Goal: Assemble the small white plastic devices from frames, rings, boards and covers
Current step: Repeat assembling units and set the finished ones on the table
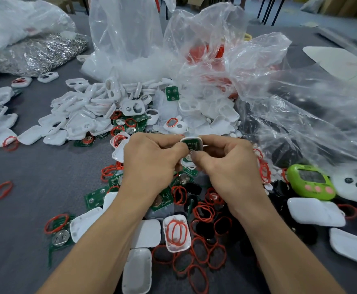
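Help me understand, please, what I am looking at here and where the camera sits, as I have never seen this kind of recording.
There is no machine here: a person works with two bare hands. The single picture comes from a camera worn on the head, looking forward and down. The left hand and the right hand together pinch a small white frame with a green board sitting in it, and the right thumb rests on the board. On the grey table lie the parts: a heap of white frames, loose red rings, more green boards and white covers. Behind them stand clear plastic bags, and a green timer lies at the right.
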